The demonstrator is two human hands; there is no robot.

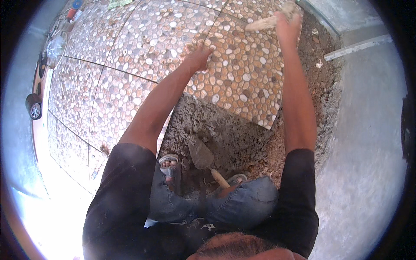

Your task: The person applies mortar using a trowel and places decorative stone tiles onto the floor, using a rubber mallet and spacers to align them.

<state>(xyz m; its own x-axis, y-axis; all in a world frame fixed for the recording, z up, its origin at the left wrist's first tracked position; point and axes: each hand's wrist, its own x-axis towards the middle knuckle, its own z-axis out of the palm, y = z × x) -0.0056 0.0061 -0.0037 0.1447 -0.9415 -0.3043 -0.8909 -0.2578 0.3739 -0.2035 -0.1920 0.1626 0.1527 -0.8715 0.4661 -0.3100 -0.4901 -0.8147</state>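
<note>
A square tile [241,82] with a brown pebble pattern lies at the far right, its near corner reaching over the grey mortar [225,130]. My left hand [198,58] rests on this tile near its left edge, fingers spread and holding nothing. At the tile's far right my right hand [288,32] is closed on a mallet [262,24] with a pale wooden shaft. The shaft points left, and the lump at its far end is blurred. A trowel [200,152] lies on the mortar between my feet, its wooden handle toward me.
Paler pebble-patterned tiles [138,39] cover the floor on the left. A strip of loose soil [318,65] runs along the grey wall [364,117], where a white strip [357,47] sticks out. A clear plastic bag [55,45] and a dark round object [34,106] are at the left edge.
</note>
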